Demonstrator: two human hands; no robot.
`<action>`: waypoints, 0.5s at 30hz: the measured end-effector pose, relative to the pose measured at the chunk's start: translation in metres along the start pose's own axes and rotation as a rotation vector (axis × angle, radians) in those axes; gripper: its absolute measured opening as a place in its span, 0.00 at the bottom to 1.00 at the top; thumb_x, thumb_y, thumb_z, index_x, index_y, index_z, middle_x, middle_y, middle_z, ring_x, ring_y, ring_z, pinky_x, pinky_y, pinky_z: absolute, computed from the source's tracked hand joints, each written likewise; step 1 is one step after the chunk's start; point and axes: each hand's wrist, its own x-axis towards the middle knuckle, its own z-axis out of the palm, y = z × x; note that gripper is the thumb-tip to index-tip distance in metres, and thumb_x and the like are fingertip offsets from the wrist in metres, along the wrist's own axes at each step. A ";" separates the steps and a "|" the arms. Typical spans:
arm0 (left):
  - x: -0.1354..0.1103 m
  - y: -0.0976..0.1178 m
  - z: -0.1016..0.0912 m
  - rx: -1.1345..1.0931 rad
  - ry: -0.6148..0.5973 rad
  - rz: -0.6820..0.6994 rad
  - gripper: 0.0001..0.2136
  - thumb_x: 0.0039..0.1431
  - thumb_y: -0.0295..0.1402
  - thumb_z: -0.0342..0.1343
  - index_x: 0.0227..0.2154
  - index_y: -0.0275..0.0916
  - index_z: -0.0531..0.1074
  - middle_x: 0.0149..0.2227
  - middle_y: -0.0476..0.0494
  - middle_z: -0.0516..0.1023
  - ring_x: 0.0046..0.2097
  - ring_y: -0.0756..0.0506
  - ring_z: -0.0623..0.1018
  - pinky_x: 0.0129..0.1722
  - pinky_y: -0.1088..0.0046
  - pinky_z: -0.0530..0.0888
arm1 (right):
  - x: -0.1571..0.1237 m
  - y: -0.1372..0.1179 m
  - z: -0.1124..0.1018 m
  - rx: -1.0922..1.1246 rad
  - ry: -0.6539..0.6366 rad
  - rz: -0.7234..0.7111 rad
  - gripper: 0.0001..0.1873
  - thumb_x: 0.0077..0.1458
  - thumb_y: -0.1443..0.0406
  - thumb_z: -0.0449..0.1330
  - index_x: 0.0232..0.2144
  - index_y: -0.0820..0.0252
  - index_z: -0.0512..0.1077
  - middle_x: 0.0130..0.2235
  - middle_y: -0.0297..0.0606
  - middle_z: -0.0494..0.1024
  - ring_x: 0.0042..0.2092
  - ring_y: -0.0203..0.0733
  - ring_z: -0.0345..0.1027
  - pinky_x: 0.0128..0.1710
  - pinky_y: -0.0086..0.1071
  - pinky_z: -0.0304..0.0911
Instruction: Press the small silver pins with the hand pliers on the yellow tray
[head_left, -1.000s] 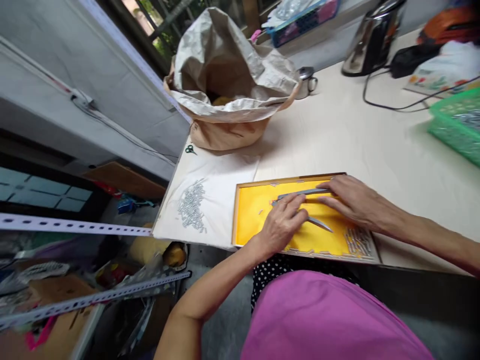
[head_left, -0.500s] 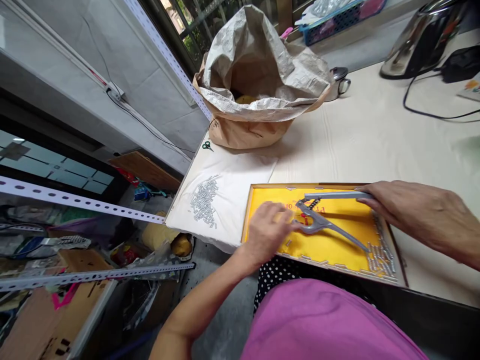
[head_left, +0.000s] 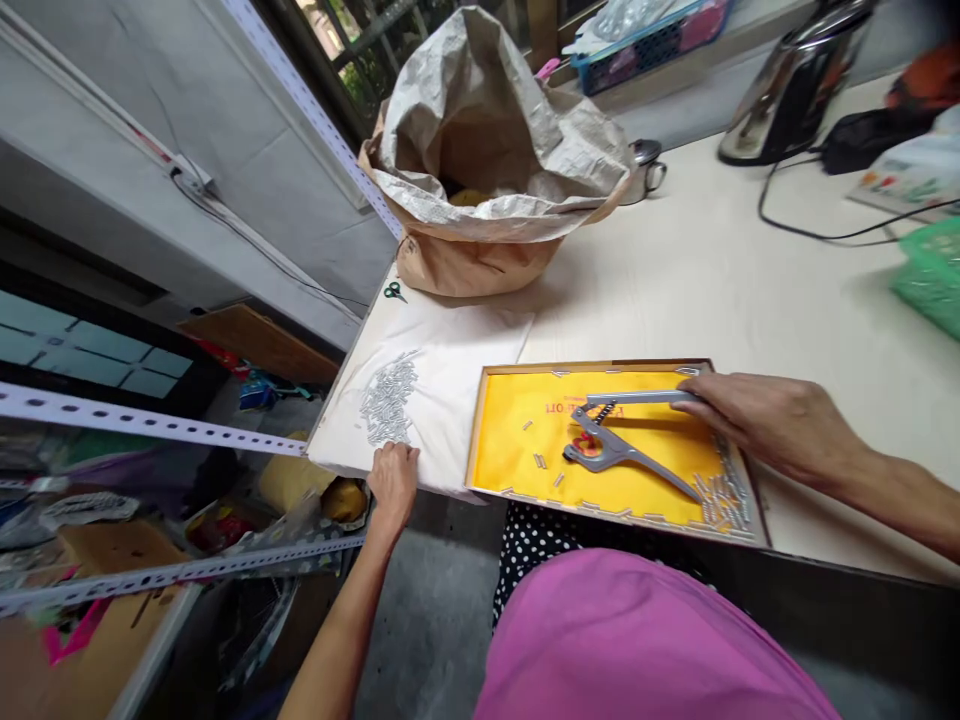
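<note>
A shallow wooden tray (head_left: 516, 367) with a yellow lining lies at the table's near edge. In it lies a grey metal hand press tool (head_left: 622, 435) with its two handles spread. My right hand (head_left: 757, 420) rests on the upper handle, fingers laid over its end. My left hand (head_left: 393, 478) is at the table's front edge, fingers curled onto a white cloth (head_left: 450, 375) just below a pile of small metal pieces (head_left: 386, 400). More such pieces (head_left: 724, 495) lie along the tray's right side and a few are scattered on the lining.
A big crumpled paper sack (head_left: 495, 150) stands behind the cloth, small green scissors (head_left: 391, 291) beside it. A metal kettle (head_left: 795, 85) with a black cord, a steel cup (head_left: 646, 165) and a green basket (head_left: 930, 275) are on the right. Perforated metal rails (head_left: 150, 432) and clutter fill the floor at left.
My left hand left the tray and moved left to the cloth's front edge by the pile. The right hand stays on the tool's upper handle. The view shifted slightly.
</note>
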 end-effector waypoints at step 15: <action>-0.037 0.122 -0.036 -1.187 -0.489 0.179 0.14 0.50 0.39 0.62 0.35 0.33 0.80 0.40 0.37 0.83 0.29 0.48 0.78 0.26 0.75 0.75 | 0.023 -0.009 -0.003 0.034 -0.054 -0.085 0.23 0.70 0.56 0.43 0.32 0.58 0.71 0.30 0.36 0.76 0.32 0.38 0.67 0.31 0.32 0.54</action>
